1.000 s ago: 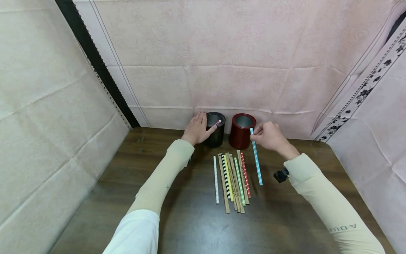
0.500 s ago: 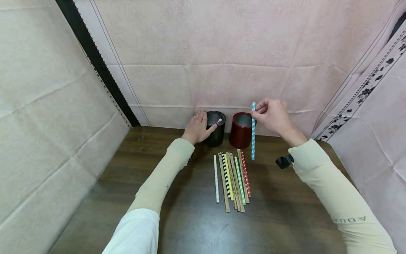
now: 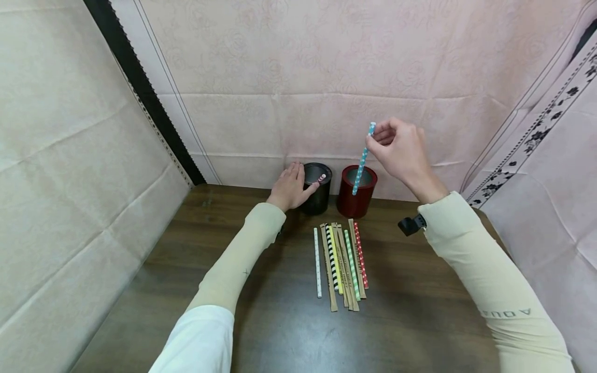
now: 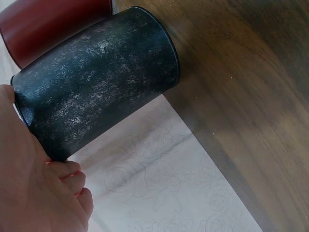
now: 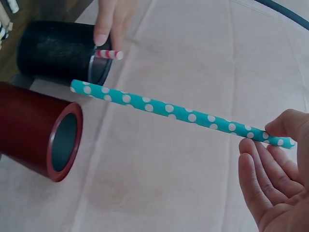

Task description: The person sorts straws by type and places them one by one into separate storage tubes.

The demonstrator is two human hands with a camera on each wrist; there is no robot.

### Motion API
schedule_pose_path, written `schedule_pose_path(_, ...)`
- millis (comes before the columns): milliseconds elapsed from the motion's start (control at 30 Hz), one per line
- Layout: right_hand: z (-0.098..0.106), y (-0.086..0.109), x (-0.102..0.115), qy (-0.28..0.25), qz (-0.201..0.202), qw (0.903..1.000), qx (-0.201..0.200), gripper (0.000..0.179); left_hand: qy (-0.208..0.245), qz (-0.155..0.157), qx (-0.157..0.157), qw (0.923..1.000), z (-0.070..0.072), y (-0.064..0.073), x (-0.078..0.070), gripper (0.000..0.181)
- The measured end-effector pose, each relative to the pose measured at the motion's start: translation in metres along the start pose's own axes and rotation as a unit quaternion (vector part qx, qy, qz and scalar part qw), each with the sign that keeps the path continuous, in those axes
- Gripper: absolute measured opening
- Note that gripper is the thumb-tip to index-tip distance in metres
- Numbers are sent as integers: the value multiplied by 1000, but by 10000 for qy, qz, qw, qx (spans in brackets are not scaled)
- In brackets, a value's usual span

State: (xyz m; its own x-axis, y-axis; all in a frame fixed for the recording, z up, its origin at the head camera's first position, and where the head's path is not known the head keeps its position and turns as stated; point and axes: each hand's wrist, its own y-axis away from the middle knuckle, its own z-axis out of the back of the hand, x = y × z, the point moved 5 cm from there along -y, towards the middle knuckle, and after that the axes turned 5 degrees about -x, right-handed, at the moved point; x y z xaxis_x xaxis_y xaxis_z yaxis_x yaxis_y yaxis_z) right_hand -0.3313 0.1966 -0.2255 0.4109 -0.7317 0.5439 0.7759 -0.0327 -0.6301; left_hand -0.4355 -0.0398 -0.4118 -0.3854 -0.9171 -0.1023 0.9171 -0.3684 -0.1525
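My right hand (image 3: 404, 153) pinches a blue paper straw (image 3: 361, 163) with white dots near its upper end. In the head view its lower end overlaps the mouth of the dark red canister (image 3: 352, 199). The right wrist view shows that end close to the black canister (image 5: 53, 50). My left hand (image 3: 291, 187) grips the rim of the black canister, thumb across the near side and fingers along the left. A pink-and-white striped straw (image 5: 110, 54) sticks out of the black canister beside the thumb.
In front of the canisters several paper straws lie side by side on the dark wooden table (image 3: 280, 331): a white one (image 3: 318, 264), a red dotted one (image 3: 360, 256), and others striped or brown-wrapped. A pale cloth (image 3: 298, 77) stands behind the canisters.
My right hand has lifted the blue dotted straw from beside the red canister and tilted it, its lower end moving left over the canister's mouth. The left hand has stayed put.
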Motion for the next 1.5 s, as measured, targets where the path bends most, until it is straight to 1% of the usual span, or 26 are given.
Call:
schedule_pose_path(233, -3, -10, 19, -133, 131, 9993, -336, 21, -21, 1, 7, 10000, 0, 0, 1, 92)
schedule_pose_path(467, -13, -17, 31, -542, 187, 9967, -578, 18, 14, -18, 16, 10000, 2, 1, 0, 91)
schedule_pose_path(600, -25, -19, 33, -801, 241, 9946, -620, 19, 28, -22, -12, 10000, 2, 1, 1, 92)
schedule_pose_path(733, -40, -19, 33, -910, 364, 9930, -666, 22, 0, -6, -59, 10000, 2, 0, 2, 92)
schedule_pose_path(867, -57, -18, 27, -1031, 418, 9908, -771, 22, -28, 9, -57, 10000, 2, 0, 3, 92)
schedule_pose_path(967, -70, -16, 21, -1108, 356, 9900, -801, 21, 2, 7, -48, 10000, 2, 1, 1, 92)
schedule_pose_path(1100, -87, -13, 12, -1127, 232, 9911, -671, 20, 34, 22, -66, 10000, 2, 0, -1, 91)
schedule_pose_path(1267, -102, -6, -1, -1078, 22, 9939, -242, 28, 45, 50, -46, 10000, 1, 0, -2, 92)
schedule_pose_path(1367, -103, -3, -8, -987, -25, 9950, -114, 32, 63, 28, -26, 10000, 1, 0, -2, 92)
schedule_pose_path(1500, -97, 0, -14, -847, -27, 9964, -61, 31, 32, 15, -31, 10000, 1, 0, 0, 92)
